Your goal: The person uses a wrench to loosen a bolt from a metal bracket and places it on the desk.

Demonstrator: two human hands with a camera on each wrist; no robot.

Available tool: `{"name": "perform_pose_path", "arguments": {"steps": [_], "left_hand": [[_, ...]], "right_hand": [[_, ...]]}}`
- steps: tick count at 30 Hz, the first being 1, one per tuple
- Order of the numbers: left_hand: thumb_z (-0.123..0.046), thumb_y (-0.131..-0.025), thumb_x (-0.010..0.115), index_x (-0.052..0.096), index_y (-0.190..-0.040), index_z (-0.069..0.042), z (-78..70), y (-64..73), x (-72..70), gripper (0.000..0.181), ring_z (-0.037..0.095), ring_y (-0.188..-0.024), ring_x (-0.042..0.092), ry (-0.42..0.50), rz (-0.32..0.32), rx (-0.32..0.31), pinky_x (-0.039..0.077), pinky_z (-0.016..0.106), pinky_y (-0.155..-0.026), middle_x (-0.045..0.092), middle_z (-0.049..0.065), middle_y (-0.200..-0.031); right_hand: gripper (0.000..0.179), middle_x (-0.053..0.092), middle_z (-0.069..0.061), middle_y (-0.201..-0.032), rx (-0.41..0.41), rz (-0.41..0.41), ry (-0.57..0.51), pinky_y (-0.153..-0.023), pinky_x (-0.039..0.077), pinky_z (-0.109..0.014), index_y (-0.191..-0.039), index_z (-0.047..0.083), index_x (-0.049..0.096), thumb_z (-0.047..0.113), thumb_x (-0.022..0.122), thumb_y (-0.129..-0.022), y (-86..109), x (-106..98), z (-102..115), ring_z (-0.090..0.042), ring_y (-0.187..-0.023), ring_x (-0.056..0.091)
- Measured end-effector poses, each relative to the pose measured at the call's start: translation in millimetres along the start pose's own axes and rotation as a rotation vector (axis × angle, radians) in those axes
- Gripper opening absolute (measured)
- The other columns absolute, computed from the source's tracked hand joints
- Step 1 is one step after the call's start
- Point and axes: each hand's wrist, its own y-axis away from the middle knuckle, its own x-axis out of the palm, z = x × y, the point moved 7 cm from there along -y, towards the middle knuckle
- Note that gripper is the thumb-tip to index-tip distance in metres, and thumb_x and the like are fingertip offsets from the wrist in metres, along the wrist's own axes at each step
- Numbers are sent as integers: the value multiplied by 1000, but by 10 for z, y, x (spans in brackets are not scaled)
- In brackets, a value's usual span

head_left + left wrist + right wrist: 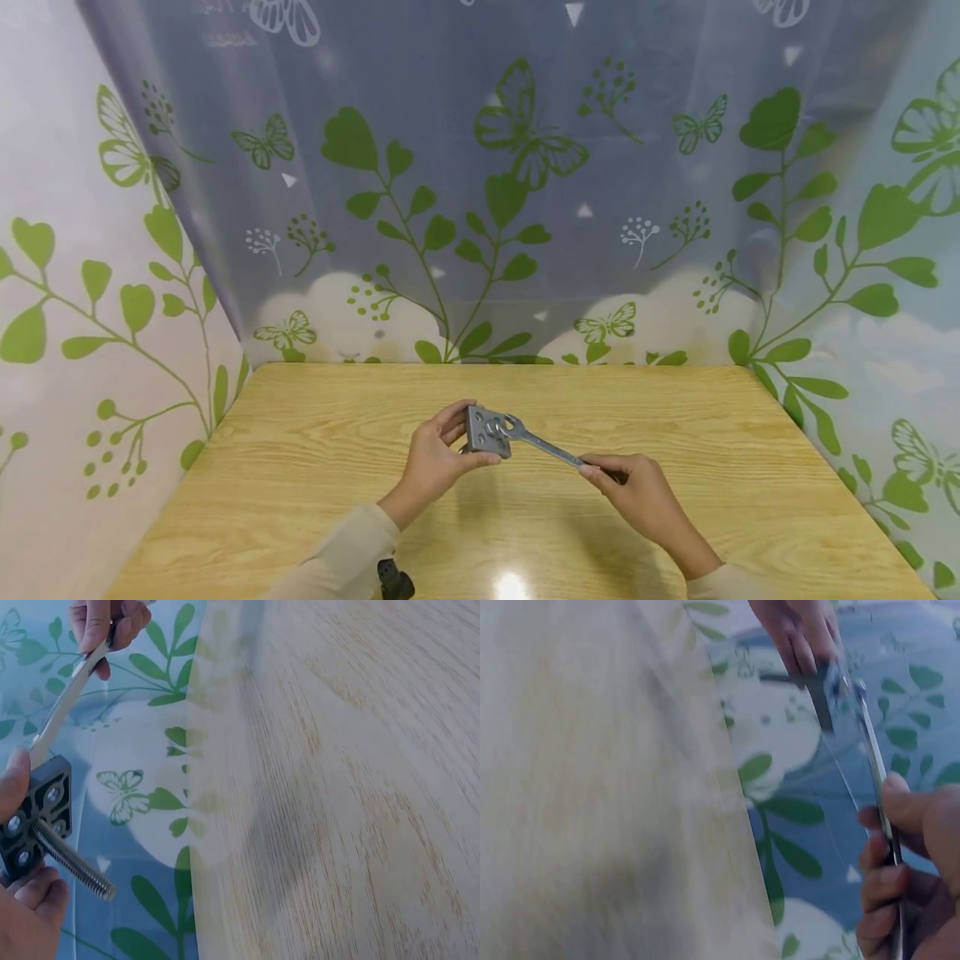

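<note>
My left hand (433,452) holds a square grey metal plate (476,432) with holes near its corners, thumb along the lower edge. A bolt (75,861) passes through the plate's middle, and its long threaded shank sticks out from the ribbed back in the left wrist view. On the front face sits a shiny hex head or nut (493,427). My right hand (636,493) grips the far end of an open-end wrench (551,451). The wrench's forked end is at the hex piece; whether it fits around it I cannot tell. Both hands are raised above the table.
Beneath the hands lies a wood-grain table (337,417). A curtain (450,275) printed with green leaves and butterflies stands along the back edge, with similar printed sheets on both sides. Something black (395,579) shows beside the left sleeve (345,550).
</note>
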Motion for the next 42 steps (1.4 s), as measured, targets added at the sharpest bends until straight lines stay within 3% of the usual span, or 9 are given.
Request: {"name": "perform_pose_path", "arguments": {"steps": [2,8,13,22,33,40,42], "left_hand": [[-9,-68,85,50,-135,-1,-5,-2,0,76,33,-120,56,-6,-18,11,53,36,-93,56,23,-131],[-7,-69,84,49,-135,-1,-67,19,21,75,33,-121,55,-4,-40,15,52,36,-94,56,22,-131],[-8,-70,84,48,-135,-2,-71,21,34,74,33,-122,55,-32,-40,15,52,37,-94,56,22,-132],[-6,-73,81,44,-136,-1,43,12,51,74,34,-119,57,4,-26,-23,54,34,-91,54,22,-133],[-7,-73,81,39,-139,0,41,-7,59,79,34,-119,57,11,21,-26,54,36,-92,51,24,-136],[-1,-71,82,44,-137,3,-35,-29,41,77,35,-118,57,-34,83,12,56,33,-87,53,25,-133],[0,-70,82,46,-135,3,-39,-30,34,74,34,-117,58,-38,104,6,56,34,-87,54,24,-132]], "right_hand": [[34,73,-6,-90,13,-42,-1,-50,47,-19,-109,-1,71,28,64,-92,40,65,43,-4,-60,53],[28,61,7,-64,104,-98,-5,-42,34,-18,-106,2,73,24,68,-89,100,187,143,-6,-48,38],[26,57,7,-60,145,-110,11,-42,32,-18,-106,5,74,25,68,-90,107,243,183,-6,-48,38],[25,62,2,-66,197,-129,21,-43,33,-19,-106,5,74,24,68,-89,143,336,174,-8,-51,40],[33,63,-2,-68,168,-108,-68,-45,40,-18,-108,-1,71,27,66,-91,171,424,202,-7,-52,44],[34,73,-7,-87,148,-93,-62,-47,43,-19,-108,0,71,29,66,-90,169,407,179,-8,-55,50],[35,73,-10,-90,109,-73,-64,-49,46,-18,-109,-2,70,28,66,-91,157,404,166,-8,-58,53]]}}
